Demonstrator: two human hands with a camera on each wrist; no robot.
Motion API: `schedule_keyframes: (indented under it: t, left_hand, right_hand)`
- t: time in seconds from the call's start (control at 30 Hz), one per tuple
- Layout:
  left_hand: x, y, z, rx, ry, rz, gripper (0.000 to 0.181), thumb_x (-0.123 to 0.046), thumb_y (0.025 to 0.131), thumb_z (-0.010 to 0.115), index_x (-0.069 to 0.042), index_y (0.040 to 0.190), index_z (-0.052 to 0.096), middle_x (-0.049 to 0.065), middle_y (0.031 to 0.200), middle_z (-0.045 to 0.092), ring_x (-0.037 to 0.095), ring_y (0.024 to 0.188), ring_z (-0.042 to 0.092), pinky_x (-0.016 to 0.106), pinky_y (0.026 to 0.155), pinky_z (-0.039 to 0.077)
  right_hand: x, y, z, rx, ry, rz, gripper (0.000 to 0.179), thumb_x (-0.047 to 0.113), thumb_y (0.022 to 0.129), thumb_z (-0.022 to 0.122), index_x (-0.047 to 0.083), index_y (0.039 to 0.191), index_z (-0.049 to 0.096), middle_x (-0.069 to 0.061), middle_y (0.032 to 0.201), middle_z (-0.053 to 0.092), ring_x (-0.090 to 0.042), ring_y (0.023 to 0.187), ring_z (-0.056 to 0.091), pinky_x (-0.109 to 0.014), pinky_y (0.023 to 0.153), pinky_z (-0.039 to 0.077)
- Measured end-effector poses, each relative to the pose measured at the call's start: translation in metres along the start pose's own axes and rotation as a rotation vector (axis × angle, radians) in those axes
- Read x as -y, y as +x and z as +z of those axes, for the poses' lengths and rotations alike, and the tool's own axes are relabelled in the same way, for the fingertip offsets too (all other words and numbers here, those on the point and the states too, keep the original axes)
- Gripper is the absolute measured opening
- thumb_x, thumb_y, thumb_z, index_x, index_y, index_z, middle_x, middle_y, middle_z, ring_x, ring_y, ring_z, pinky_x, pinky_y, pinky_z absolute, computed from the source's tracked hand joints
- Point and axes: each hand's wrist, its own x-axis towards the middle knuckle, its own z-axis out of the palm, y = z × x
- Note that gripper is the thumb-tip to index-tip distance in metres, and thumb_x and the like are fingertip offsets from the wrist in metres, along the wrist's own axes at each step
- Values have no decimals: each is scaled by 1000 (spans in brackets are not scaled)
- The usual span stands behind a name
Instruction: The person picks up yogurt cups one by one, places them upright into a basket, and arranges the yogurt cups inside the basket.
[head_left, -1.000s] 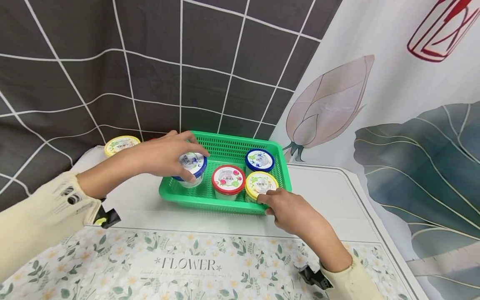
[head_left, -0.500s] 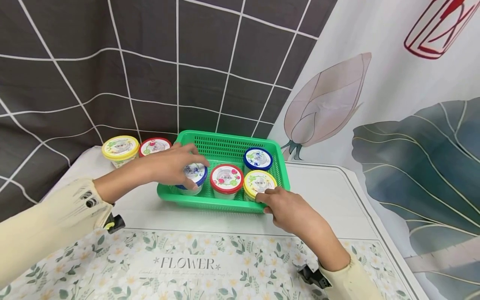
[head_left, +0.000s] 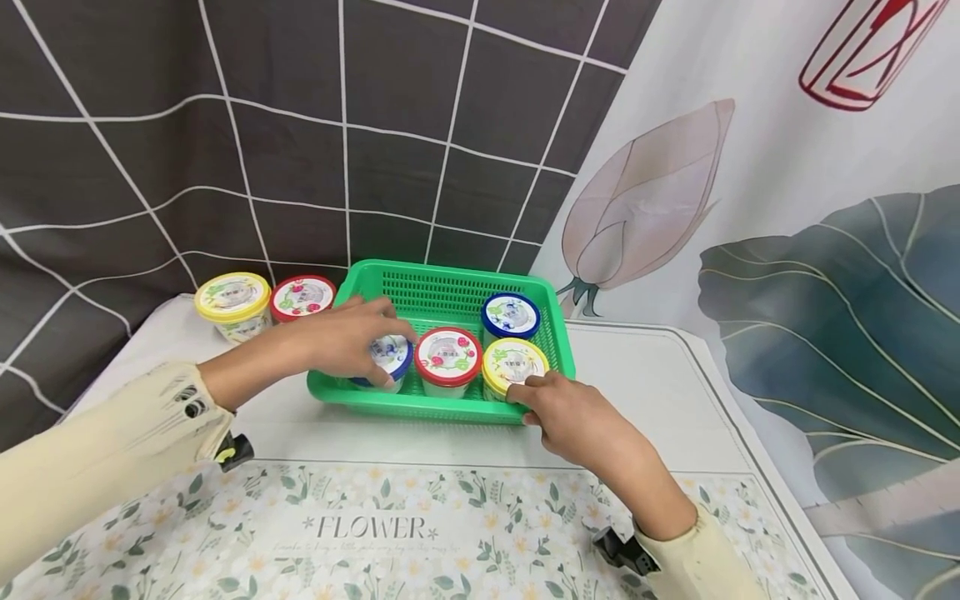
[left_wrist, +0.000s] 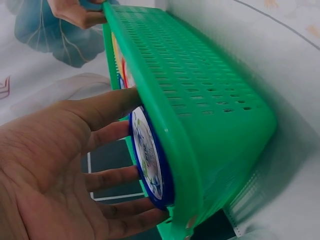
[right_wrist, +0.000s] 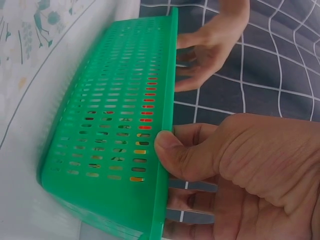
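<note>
A green plastic basket (head_left: 420, 407) stands on the table. At its left end my left hand (head_left: 347, 340) grips a blue-lidded cup (head_left: 393, 357), thumb on the near side and fingers over the far side. Those fingers spread around the blue lid (left_wrist: 150, 152) in the left wrist view, close inside the rim. My right hand (head_left: 577, 421) holds the basket's near rim at the right, its thumb (right_wrist: 170, 145) on the outer face. Inside the basket sit a red-lidded cup (head_left: 448, 354), a yellow-lidded cup (head_left: 514, 363) and another blue-lidded cup (head_left: 510, 314).
Left of the basket, a second yellow-lidded cup (head_left: 232, 296) and a second red-lidded cup (head_left: 302, 296) stand side by side on the table. A dark gridded curtain (head_left: 285, 150) hangs behind. A flower-patterned mat (head_left: 360, 558) covers the table's front.
My left hand has brought the blue-lidded cup lower into the basket, beside the red-lidded one. The red-lidded cup outside has come out from behind that hand. The right hand stays on the rim.
</note>
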Motion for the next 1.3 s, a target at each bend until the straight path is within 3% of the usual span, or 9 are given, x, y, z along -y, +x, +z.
schedule_keyframes:
  t: [0.37, 0.7, 1.3]
  left_hand:
    - [6, 2, 8, 6, -1, 12, 71, -34, 90, 97, -24, 154, 69, 17, 152, 61, 43, 136, 55, 62, 101, 64]
    - [6, 4, 7, 29, 12, -13, 79, -37, 92, 95, -16, 161, 63, 23, 163, 55, 49, 147, 52, 70, 111, 58]
    - [10, 5, 11, 34, 36, -12, 82, -49, 94, 90, -20, 164, 60, 21, 162, 56, 48, 147, 53, 71, 109, 59]
  right_hand:
    - [2, 1, -3, -12, -1, -13, 26, 4, 102, 81, 16, 125, 77, -2, 102, 74, -22, 92, 66, -38, 66, 61]
    - [2, 1, -2, -15, -2, -9, 27, 3, 101, 81, 16, 125, 78, -4, 105, 76, -23, 93, 68, -40, 66, 63]
    - [3, -2, 1, -49, -18, -22, 26, 2, 100, 83, 16, 121, 78, -2, 100, 74, -21, 89, 67, -40, 65, 62]
